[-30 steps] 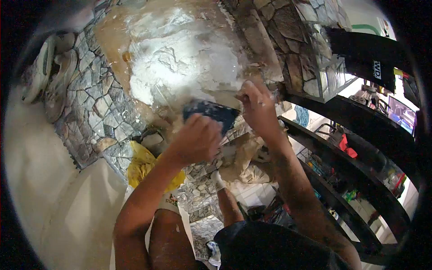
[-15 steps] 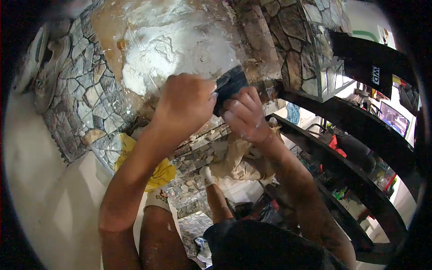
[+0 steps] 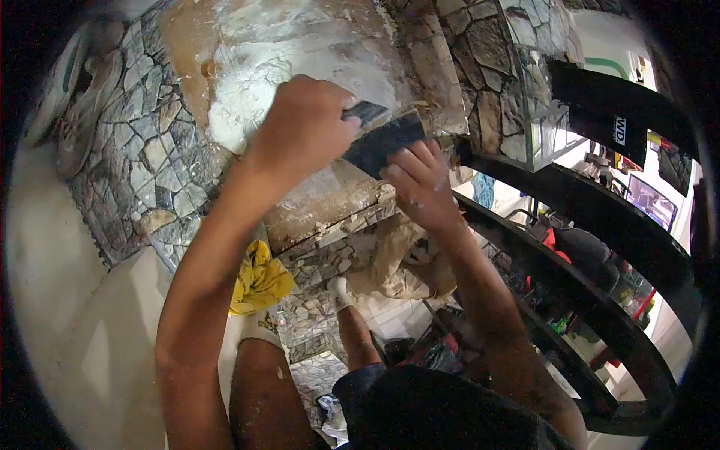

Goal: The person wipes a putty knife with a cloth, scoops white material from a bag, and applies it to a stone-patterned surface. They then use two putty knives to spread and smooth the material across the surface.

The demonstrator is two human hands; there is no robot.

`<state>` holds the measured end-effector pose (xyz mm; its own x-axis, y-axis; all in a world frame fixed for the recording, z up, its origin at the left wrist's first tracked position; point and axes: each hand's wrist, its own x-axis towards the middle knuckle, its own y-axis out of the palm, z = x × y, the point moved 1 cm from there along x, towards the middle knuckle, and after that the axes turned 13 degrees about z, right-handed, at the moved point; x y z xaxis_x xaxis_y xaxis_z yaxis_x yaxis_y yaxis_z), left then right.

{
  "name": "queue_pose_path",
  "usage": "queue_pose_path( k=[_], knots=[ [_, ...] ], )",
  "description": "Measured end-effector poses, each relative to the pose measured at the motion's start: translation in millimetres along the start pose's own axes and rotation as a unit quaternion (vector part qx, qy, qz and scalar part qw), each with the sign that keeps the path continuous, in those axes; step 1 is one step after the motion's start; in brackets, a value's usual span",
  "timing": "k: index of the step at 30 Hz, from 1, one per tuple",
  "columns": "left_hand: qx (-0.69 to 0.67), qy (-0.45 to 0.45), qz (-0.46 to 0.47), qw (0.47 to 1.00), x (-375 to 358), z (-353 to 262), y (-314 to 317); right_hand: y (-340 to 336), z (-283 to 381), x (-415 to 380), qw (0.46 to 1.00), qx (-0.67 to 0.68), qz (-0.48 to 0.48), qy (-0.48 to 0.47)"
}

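Observation:
My left hand point(image 3: 304, 124) is closed on a small dark flat scraper point(image 3: 366, 112) whose blade points right. Pinched in the fingers of my right hand point(image 3: 421, 184) is a wider dark scraper point(image 3: 384, 144), tilted up toward the left. The two blades are close together, with the smaller one just beyond the wider. Both hands are over the near part of a brown board point(image 3: 184, 45) smeared with white. A thick heap of white paste point(image 3: 241, 105) lies on it, beyond my left wrist.
Stone-patterned steps point(image 3: 154, 142) surround the board. Dark curved railings point(image 3: 577, 195) run down the right side. A yellow cloth point(image 3: 259, 281) lies below my left forearm, and a tan paper sack point(image 3: 394, 259) stands lower down. Shoes point(image 3: 90, 112) rest at far left.
My left hand has moved forward, and its scraper has come apart from the wider one. My right hand has shifted slightly right, and more of its blade shows.

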<state>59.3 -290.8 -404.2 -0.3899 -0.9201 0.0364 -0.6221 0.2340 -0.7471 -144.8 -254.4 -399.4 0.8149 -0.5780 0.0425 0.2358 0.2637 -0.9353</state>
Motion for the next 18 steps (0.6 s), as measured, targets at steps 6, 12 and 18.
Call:
queue_pose_path(
  k=[6,12,18],
  knots=[
    [-0.005,0.089,0.054,0.995,3.8,6.5,32.4,-16.8,7.9,17.5,1.0,0.0,-0.028,0.001],
    [-0.038,-0.02,-0.023,0.999,-6.8,4.2,20.7,-17.7,-0.4,-22.6,0.98,-0.007,-0.015,0.2],
    [-0.066,-0.102,-0.104,0.987,-48.4,-24.0,18.7,13.6,-15.2,-47.6,0.889,0.201,-0.124,0.393]
  ],
)
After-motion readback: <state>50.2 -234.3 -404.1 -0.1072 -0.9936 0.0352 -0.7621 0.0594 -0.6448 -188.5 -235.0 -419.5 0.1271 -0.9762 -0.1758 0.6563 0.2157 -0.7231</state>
